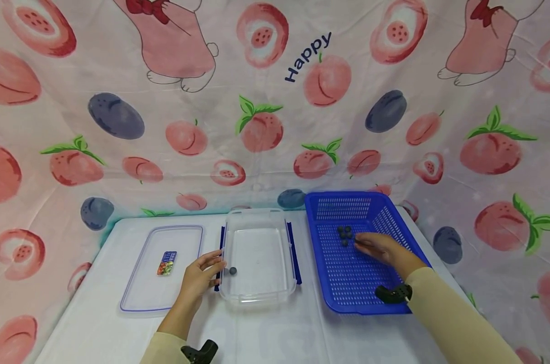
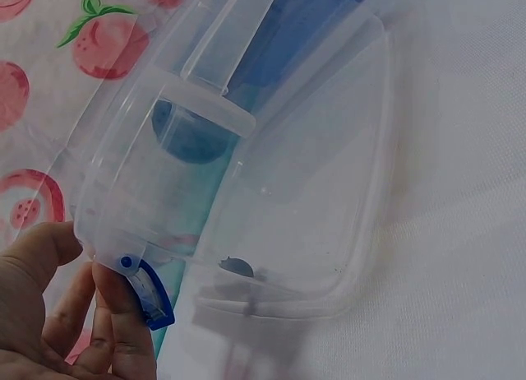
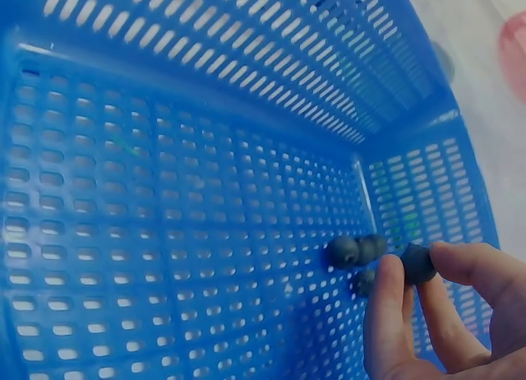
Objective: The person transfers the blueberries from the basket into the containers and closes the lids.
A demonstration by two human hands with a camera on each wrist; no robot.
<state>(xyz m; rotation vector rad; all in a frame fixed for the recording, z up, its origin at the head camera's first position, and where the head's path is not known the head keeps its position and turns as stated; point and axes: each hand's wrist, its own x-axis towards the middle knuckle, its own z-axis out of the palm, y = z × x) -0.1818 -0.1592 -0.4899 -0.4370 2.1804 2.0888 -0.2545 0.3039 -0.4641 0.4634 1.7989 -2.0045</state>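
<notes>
My left hand [image 1: 199, 278] grips the left rim of a clear plastic container [image 1: 257, 293], thumb and fingers on either side beside a blue clip [image 2: 152, 296]. One blueberry [image 1: 232, 271] lies in the container near that hand. Inside a blue basket [image 1: 311, 237], my right hand [image 1: 379, 247] pinches a blueberry [image 3: 417, 265] between thumb and fingertips. Several more blueberries [image 3: 343, 252] sit close together on the basket floor just beyond those fingertips.
A clear lid with a blue seal [image 1: 140, 283] and a colourful label [image 1: 167, 263] lies flat at the left. The white-covered table [image 1: 266, 333] meets a fruit-patterned cloth [image 1: 257, 187] at the back. A second blue clip [image 1: 294, 253] hangs on the container's right side.
</notes>
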